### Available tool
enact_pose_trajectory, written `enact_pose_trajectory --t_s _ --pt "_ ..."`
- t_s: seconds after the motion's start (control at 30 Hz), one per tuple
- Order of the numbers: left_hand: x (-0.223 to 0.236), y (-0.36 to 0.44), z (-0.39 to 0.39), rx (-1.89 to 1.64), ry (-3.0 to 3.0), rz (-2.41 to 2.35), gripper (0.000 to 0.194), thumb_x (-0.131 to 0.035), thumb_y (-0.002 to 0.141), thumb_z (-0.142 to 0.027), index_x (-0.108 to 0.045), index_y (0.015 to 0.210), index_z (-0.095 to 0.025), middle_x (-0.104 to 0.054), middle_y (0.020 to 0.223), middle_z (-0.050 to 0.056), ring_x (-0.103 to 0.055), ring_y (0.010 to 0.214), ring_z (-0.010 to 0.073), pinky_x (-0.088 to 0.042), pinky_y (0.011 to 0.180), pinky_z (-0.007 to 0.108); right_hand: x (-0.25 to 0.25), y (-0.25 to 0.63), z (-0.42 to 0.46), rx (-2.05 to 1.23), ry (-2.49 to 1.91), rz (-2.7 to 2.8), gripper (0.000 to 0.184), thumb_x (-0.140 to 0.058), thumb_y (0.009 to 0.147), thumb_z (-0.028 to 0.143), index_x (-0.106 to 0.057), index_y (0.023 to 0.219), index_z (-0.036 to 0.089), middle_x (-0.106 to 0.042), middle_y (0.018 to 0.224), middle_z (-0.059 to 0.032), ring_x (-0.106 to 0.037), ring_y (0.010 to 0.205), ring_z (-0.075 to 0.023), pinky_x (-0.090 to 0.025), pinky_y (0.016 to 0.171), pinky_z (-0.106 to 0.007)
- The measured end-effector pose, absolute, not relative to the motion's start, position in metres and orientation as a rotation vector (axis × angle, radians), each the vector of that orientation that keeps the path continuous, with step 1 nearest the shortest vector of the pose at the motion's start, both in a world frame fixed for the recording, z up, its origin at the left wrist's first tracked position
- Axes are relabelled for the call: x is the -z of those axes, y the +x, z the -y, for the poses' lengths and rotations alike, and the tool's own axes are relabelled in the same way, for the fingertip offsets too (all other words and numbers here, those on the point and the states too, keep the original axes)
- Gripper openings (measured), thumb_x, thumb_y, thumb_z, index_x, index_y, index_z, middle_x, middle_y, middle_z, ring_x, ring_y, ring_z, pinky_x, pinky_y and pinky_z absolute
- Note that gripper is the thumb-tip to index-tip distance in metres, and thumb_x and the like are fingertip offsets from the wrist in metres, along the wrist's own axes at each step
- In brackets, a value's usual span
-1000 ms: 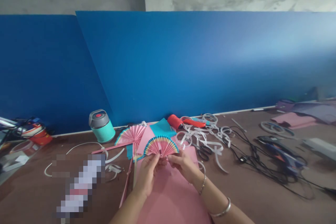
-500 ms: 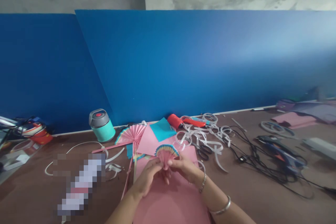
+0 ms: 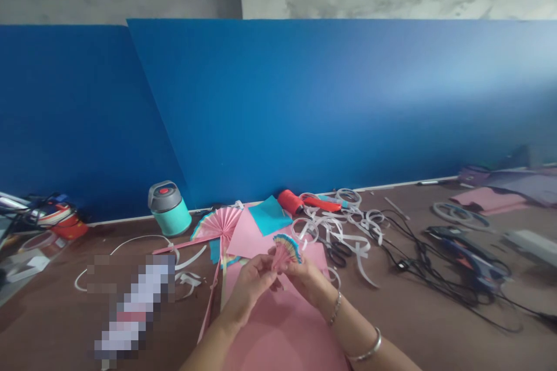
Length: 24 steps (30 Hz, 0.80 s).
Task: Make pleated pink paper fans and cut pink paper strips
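Both hands pinch a small pleated paper fan (image 3: 287, 250), pink with a yellow and blue edge. My left hand (image 3: 252, 281) grips its narrow base from the left, while my right hand (image 3: 305, 278) holds it from the right; some fingertips are hidden behind it. Beneath the hands lie pink paper sheets (image 3: 282, 330). A larger open pink pleated fan (image 3: 220, 225) rests beyond the left hand. Past the held fan, a blue paper square (image 3: 270, 215) lies on more pink paper.
Red thread spool (image 3: 290, 202), curled white strips (image 3: 335, 226) and black-handled scissors (image 3: 337, 254) lie right of the paper. Black cables (image 3: 429, 266) and a glue gun (image 3: 470, 261) are farther right. A turquoise flask (image 3: 172, 217) stands at back left, before a blue partition (image 3: 304, 104).
The small fan has turned, its colored edge now leaning to the right, and its spread looks narrower. The left hand has shifted slightly right and up around its base.
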State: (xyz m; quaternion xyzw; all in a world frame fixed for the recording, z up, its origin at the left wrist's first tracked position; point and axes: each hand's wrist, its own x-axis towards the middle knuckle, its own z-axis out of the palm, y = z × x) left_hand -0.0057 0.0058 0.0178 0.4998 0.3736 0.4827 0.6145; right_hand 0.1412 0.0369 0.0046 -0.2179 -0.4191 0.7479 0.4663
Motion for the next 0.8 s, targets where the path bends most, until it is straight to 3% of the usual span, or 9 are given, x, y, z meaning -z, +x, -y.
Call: enact_pose_trajectory --t_s 0.1,0.4,0.67,0.8 --pt "-0.020 0.000 -0.004 -1.231 1.215 -1.017 0.028 -0.071 0.070 -0.037 -0.068 0.089 -0.016 -0.069 0.080 0.005 -0.060 0.066 0.0162 -0.048 0.066 0.027 -0.003 0.139 -0.036 -1.807 -0.549 0.980 0.031 -0.076 0.066 0.021 -0.064 0.095 0.020 -0.059 0.076 0.0000 -0.052 0.068 -0.0144 -0.041 0.060 -0.027" --pt "-0.014 -0.001 0.001 -1.318 1.504 -1.225 0.020 -0.060 0.082 -0.036 -0.067 0.082 -0.018 -0.067 0.072 0.005 -0.063 0.065 0.0185 -0.048 0.064 0.026 0.000 0.139 -0.034 -1.826 -0.461 1.015 0.041 -0.077 0.067 0.028 -0.061 0.104 0.024 -0.063 0.092 -0.0035 -0.056 0.080 -0.0180 -0.041 0.068 -0.030" --pt "-0.018 -0.002 0.005 -1.363 1.635 -1.209 0.022 -0.055 0.084 -0.034 -0.064 0.075 -0.017 -0.066 0.068 0.004 -0.062 0.063 0.0170 -0.048 0.061 0.025 -0.007 0.138 -0.031 -1.790 -0.491 1.105 0.033 -0.078 0.067 0.032 -0.062 0.095 0.021 -0.063 0.094 -0.0042 -0.056 0.088 -0.0197 -0.041 0.073 -0.031" --pt "-0.013 -0.001 0.004 -1.348 1.650 -1.167 0.020 -0.052 0.086 -0.033 -0.065 0.083 -0.017 -0.066 0.071 0.004 -0.063 0.066 0.0171 -0.050 0.064 0.026 -0.001 0.139 -0.033 -1.776 -0.494 1.091 0.029 -0.077 0.069 0.029 -0.063 0.092 0.020 -0.064 0.093 -0.0046 -0.057 0.090 -0.0201 -0.041 0.078 -0.033"
